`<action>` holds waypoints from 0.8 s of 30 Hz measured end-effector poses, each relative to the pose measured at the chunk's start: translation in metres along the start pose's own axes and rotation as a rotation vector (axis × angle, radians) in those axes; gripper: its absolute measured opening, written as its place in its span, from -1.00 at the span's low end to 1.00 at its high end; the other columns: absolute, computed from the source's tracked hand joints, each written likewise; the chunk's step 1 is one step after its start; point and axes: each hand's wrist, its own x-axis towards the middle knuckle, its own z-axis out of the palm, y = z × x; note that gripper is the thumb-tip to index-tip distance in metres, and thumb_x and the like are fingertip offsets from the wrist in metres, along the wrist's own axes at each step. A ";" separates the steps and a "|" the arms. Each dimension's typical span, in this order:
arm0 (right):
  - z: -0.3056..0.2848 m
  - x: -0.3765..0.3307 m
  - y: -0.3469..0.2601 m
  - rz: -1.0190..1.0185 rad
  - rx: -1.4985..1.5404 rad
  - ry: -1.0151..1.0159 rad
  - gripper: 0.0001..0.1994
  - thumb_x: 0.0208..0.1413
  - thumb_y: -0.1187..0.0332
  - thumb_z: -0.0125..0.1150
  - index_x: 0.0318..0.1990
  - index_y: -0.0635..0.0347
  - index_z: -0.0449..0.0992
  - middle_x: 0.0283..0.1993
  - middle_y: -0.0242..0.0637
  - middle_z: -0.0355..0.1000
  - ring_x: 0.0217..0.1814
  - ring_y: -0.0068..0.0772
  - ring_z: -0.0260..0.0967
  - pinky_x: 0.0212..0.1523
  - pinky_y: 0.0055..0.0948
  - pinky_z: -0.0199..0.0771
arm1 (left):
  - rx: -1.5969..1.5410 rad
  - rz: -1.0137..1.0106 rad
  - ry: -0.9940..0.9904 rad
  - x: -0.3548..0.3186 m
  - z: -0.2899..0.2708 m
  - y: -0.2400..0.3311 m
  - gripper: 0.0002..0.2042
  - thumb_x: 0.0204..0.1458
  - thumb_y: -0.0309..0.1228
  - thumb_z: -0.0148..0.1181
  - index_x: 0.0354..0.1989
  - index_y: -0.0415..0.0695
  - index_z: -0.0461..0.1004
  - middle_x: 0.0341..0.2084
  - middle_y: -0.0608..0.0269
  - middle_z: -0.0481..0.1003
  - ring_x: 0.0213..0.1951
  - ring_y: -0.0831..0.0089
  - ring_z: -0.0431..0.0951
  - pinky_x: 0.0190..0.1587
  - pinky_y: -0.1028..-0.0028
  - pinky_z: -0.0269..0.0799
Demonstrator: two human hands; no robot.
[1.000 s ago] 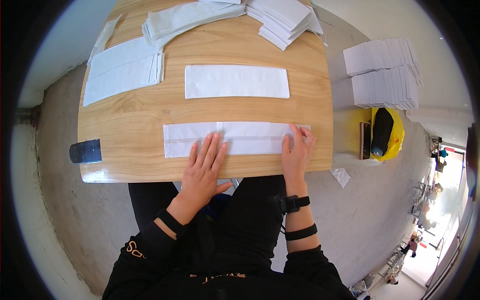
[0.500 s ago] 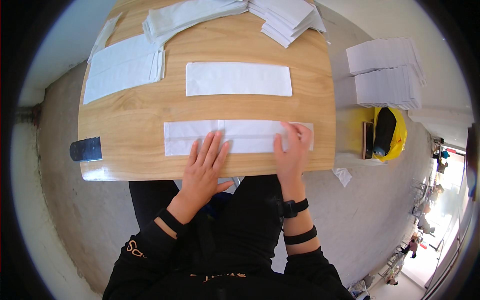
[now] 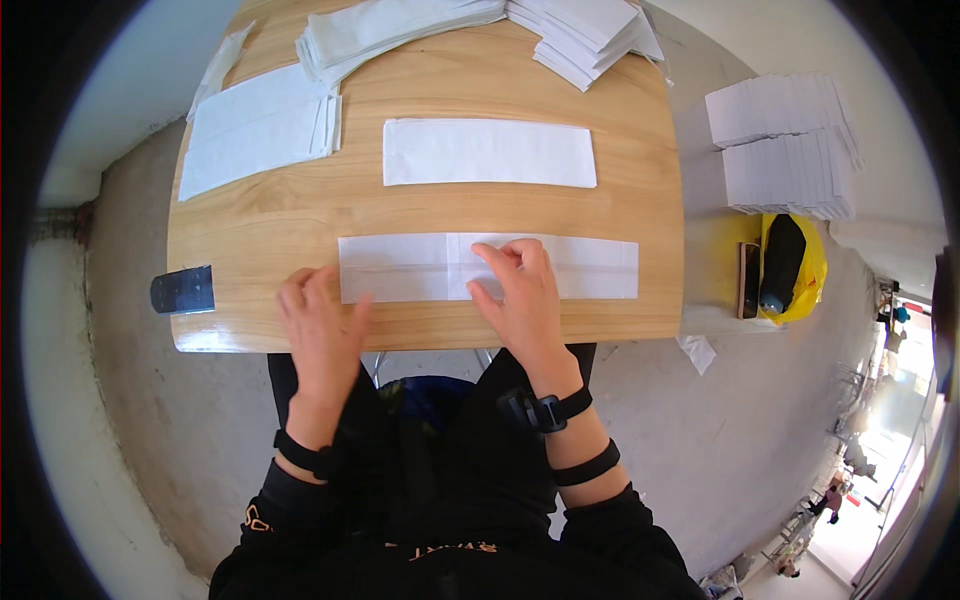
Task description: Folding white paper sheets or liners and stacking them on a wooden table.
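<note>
A long white paper sleeve (image 3: pixel 600 270) lies flat along the near side of the table, with a lengthwise seam and a crease across it near the middle. Over that middle part is my right hand (image 3: pixel 522 300), fingers bent, thumb and fingertips apart; I see nothing between them. My left hand (image 3: pixel 325 325) is at the sleeve's left end, slightly blurred, its thumb spread from the fingers and holding nothing. Whether either hand touches the paper is hard to tell. Farther back lies another flat white paper sleeve (image 3: pixel 490 153), shorter and wider.
Stacks of white paper sleeves (image 3: pixel 262 130) lie at the table's left and far edges, beside a folded white pile (image 3: pixel 585 40). A dark strip (image 3: pixel 183 290) overhangs the left edge. On the right stand folded white stacks (image 3: pixel 785 170), a phone (image 3: pixel 748 280) and a yellow bag (image 3: pixel 812 270).
My left hand has come off the sleeve's middle to its left end. My right hand has moved left from the right end to the middle. The right end now lies flat and even.
</note>
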 end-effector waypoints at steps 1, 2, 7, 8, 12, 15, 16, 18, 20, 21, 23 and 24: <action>0.000 0.000 -0.001 -0.001 0.005 0.002 -0.58 -0.18 0.43 0.35 -0.06 0.06 0.50 -0.18 -0.23 0.25 -0.12 -0.18 0.25 -0.15 -0.27 0.33 | 0.102 -0.024 0.015 0.002 -0.005 -0.008 -0.47 -0.09 -0.24 0.34 0.04 -0.20 0.33 -0.01 -0.04 0.27 0.06 -0.01 0.27 0.14 0.14 0.16; 0.000 0.000 0.000 0.010 0.017 0.000 -0.58 -0.18 0.42 0.36 -0.06 0.06 0.50 -0.18 -0.23 0.26 -0.12 -0.18 0.25 -0.15 -0.27 0.33 | 0.207 -0.052 0.032 0.003 -0.007 -0.013 -0.55 -0.08 -0.26 0.33 -0.04 -0.20 0.37 -0.08 -0.02 0.30 0.00 0.01 0.29 0.08 0.18 0.20; 0.002 0.000 0.000 0.014 0.018 0.010 -0.58 -0.20 0.42 0.37 -0.07 0.04 0.52 -0.18 -0.24 0.26 -0.12 -0.18 0.25 -0.14 -0.26 0.33 | 0.142 -0.113 -0.059 0.012 0.001 -0.005 -0.70 -0.11 -0.33 0.34 -0.25 -0.18 0.41 -0.19 0.08 0.33 -0.08 0.07 0.31 -0.02 0.20 0.23; 0.002 -0.001 -0.001 0.025 0.017 0.005 -0.58 -0.20 0.42 0.37 -0.07 0.04 0.52 -0.18 -0.24 0.26 -0.12 -0.18 0.25 -0.14 -0.25 0.34 | 0.094 -0.085 -0.072 0.013 0.004 -0.005 -0.73 -0.09 -0.36 0.33 -0.27 -0.17 0.41 -0.22 0.11 0.36 -0.11 0.12 0.36 -0.05 0.23 0.27; 0.002 -0.001 -0.001 0.035 0.016 0.012 -0.59 -0.20 0.42 0.37 -0.08 0.03 0.52 -0.18 -0.24 0.26 -0.12 -0.18 0.26 -0.13 -0.25 0.34 | -0.462 -0.346 -0.109 0.014 0.010 -0.003 -0.78 -0.02 -0.41 0.29 -0.26 -0.20 0.42 -0.27 0.20 0.47 -0.22 0.33 0.48 -0.17 0.39 0.36; 0.002 0.000 -0.002 0.020 0.022 0.016 -0.59 -0.19 0.41 0.37 -0.08 0.03 0.52 -0.18 -0.24 0.26 -0.12 -0.17 0.26 -0.13 -0.25 0.34 | -1.079 -0.663 0.024 0.015 0.009 0.014 -0.79 0.04 -0.43 0.25 -0.22 -0.25 0.43 -0.29 0.26 0.51 -0.27 0.51 0.49 -0.21 0.52 0.37; 0.002 0.000 -0.001 0.021 0.025 0.016 -0.59 -0.19 0.41 0.37 -0.08 0.03 0.52 -0.18 -0.24 0.26 -0.12 -0.17 0.26 -0.13 -0.25 0.34 | -1.077 -0.663 0.023 0.015 0.010 0.016 -0.79 0.04 -0.43 0.25 -0.22 -0.25 0.43 -0.29 0.26 0.51 -0.27 0.51 0.49 -0.21 0.52 0.37; 0.001 0.000 0.001 0.029 0.009 0.015 -0.59 -0.20 0.41 0.37 -0.08 0.04 0.52 -0.19 -0.24 0.26 -0.12 -0.17 0.26 -0.14 -0.25 0.34 | -1.294 -0.859 -0.100 0.016 0.012 0.020 -0.78 0.06 -0.46 0.23 -0.17 -0.28 0.43 -0.30 0.30 0.51 -0.26 0.58 0.46 -0.19 0.56 0.35; -0.001 0.001 0.000 0.036 0.014 0.009 -0.59 -0.20 0.41 0.37 -0.08 0.05 0.52 -0.19 -0.23 0.26 -0.12 -0.17 0.26 -0.14 -0.25 0.34 | -1.253 -0.766 -0.102 0.018 0.012 0.027 -0.79 0.06 -0.46 0.23 -0.16 -0.27 0.44 -0.32 0.32 0.51 -0.26 0.60 0.45 -0.20 0.57 0.35; -0.002 0.001 -0.001 0.042 0.019 0.002 -0.59 -0.20 0.42 0.37 -0.08 0.06 0.52 -0.19 -0.23 0.26 -0.12 -0.16 0.26 -0.14 -0.25 0.34 | -1.210 -0.676 -0.101 0.019 0.011 0.033 -0.80 0.07 -0.47 0.22 -0.16 -0.26 0.45 -0.33 0.33 0.51 -0.26 0.62 0.44 -0.21 0.58 0.35; -0.001 0.002 -0.002 0.037 0.005 0.003 -0.60 -0.20 0.43 0.36 -0.09 0.07 0.52 -0.19 -0.23 0.27 -0.12 -0.16 0.26 -0.15 -0.25 0.34 | -1.194 -0.572 -0.123 0.018 0.011 0.048 -0.81 0.08 -0.44 0.21 -0.18 -0.25 0.45 -0.34 0.34 0.51 -0.28 0.64 0.43 -0.22 0.60 0.34; 0.000 0.002 -0.001 0.028 -0.007 0.001 -0.61 -0.20 0.44 0.35 -0.09 0.08 0.52 -0.20 -0.22 0.27 -0.12 -0.16 0.26 -0.15 -0.25 0.34 | -1.175 -0.470 -0.138 0.018 0.013 0.054 -0.82 0.10 -0.42 0.20 -0.19 -0.25 0.46 -0.34 0.36 0.50 -0.30 0.66 0.41 -0.23 0.61 0.32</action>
